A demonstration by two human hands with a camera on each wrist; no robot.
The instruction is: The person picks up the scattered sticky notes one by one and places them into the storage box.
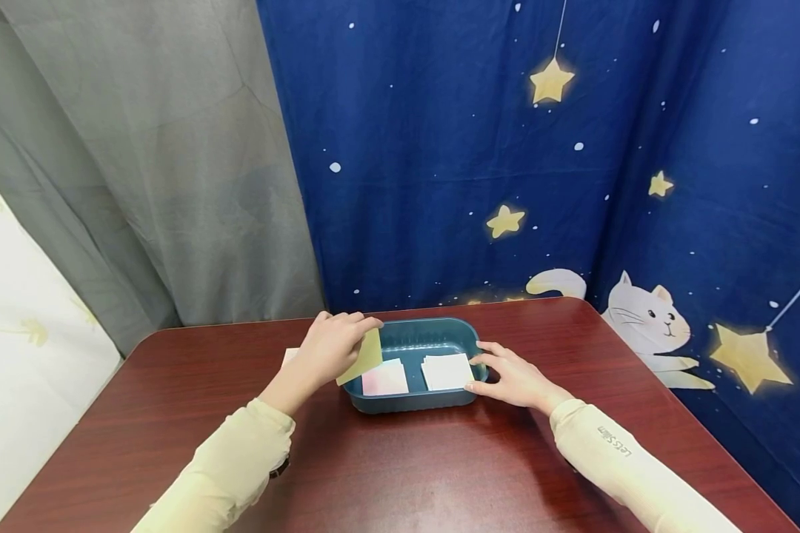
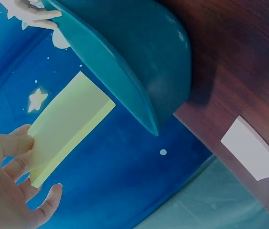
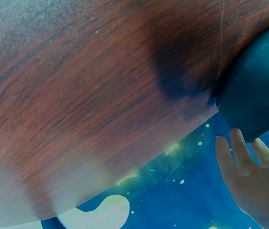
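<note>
My left hand [image 1: 330, 346] pinches a yellow sticky note pad [image 1: 367, 355] by one end, tilted over the left side of a dark teal plastic box [image 1: 413, 403]. The left wrist view shows the yellow pad [image 2: 72, 126] between thumb and fingers, clear of the box wall. Inside the box lie a pale pink-and-white note pad [image 1: 384, 378] at left and a stack of white notes [image 1: 447, 371] at right. My right hand [image 1: 513, 377] rests at the box's right rim with fingers spread; in the right wrist view its fingertips [image 3: 236, 133] meet the rim.
Another pale note pad [image 2: 253, 150] lies on the reddish-brown table [image 1: 400, 466] left of the box, partly behind my left hand in the head view. A blue star-patterned curtain [image 1: 440, 148] and a grey curtain [image 1: 193, 163] hang past the table's far edge.
</note>
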